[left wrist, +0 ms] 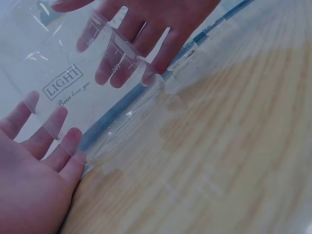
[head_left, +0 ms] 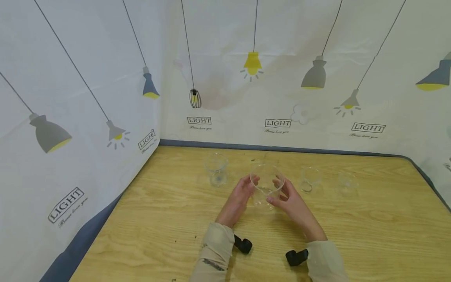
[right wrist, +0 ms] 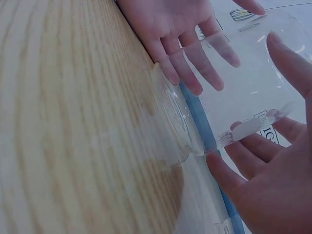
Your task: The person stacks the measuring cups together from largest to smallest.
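Note:
A clear beaker [head_left: 266,189] with white graduation marks stands upright between my two hands, its base right at the tabletop. From the left, my left hand [head_left: 240,199] holds its wall, fingers spread along the side. My right hand [head_left: 293,200] grips the opposite side, with the thumb on the near wall and the fingers reaching round behind. In the left wrist view, fingertips of the left hand [left wrist: 36,178] lie against the clear wall. Fingertips of the right hand [right wrist: 273,178] look flattened on the beaker in the right wrist view.
Further back on the wooden table [head_left: 158,219] stands a clear glass vessel [head_left: 216,169] at the left. Two smaller clear vessels, one nearer [head_left: 310,180] and one farther right [head_left: 347,184], stand beyond my right hand. A lamp-printed cloth [head_left: 232,90] borders the table's back and left.

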